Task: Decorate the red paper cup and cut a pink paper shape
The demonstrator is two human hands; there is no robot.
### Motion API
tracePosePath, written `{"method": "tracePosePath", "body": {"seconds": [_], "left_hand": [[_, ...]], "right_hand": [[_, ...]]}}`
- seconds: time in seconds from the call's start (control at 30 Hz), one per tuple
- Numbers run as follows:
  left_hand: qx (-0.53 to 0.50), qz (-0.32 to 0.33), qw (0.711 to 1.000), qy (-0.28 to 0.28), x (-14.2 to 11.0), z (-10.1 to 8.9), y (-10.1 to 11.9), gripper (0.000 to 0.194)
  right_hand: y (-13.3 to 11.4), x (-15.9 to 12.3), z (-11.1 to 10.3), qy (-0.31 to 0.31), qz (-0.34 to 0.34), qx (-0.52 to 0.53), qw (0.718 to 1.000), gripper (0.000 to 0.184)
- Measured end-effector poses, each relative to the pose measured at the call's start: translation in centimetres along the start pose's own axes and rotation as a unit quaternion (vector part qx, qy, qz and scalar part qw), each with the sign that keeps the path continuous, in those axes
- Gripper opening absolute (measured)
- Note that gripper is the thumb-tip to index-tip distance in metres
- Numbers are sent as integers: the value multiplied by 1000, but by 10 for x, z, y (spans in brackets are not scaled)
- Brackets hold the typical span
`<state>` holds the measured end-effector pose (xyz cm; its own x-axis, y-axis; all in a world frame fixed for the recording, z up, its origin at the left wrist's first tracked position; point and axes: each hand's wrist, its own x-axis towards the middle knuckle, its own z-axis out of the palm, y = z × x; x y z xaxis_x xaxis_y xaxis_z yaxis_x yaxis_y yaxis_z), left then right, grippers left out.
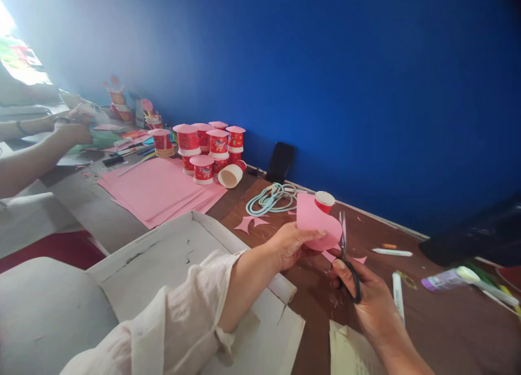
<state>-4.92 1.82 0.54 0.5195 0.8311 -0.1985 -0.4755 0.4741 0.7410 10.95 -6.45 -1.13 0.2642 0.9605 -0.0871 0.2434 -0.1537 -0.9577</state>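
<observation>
My left hand [292,243] pinches a piece of pink paper [311,223], its thumb lying on top. The paper has a rounded edge on the right and below, and a straighter edge on the left. In my right hand [368,291] is a pair of black-handled scissors [345,250], with the fingers in the handles. The blades point upward at the paper's right edge, slightly apart. Just behind the paper stands a red paper cup [324,201] with a white top. Pink offcuts [245,224] lie on the brown table to the left, and more lie under my hands.
Red cups with pink paper tops [202,169] stand grouped by the blue wall, beside stacked pink sheets [157,185]. A coiled pale-blue cord [272,199], a phone [280,161], a glue stick [448,278] and a white cardboard tray [158,250] lie around. Another person's hands [75,131] are at far left.
</observation>
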Motion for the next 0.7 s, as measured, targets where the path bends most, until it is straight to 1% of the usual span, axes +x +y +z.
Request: {"method": "tracePosePath", "body": {"seconds": [0.1,0.3,0.43,0.57,0.7], "left_hand": [[-5,-1,1000,4,1,-1,-1,44],[-13,4,1000,9,-1,1,1,40],[-10,0,1000,16,0,1,0,37],[-9,-2,1000,15,3,-1,-3,42],[1,-1,1000,7,2,-1,-2,45]], "right_hand": [[1,2,-2,0,9,0,1000,74],[-4,2,-2,-2,-13,-28,1000,67],[0,3,-3,2,-16,-29,999,68],[4,4,-4,0,-24,-35,999,67],[1,4,-4,3,-31,-45,999,65]]}}
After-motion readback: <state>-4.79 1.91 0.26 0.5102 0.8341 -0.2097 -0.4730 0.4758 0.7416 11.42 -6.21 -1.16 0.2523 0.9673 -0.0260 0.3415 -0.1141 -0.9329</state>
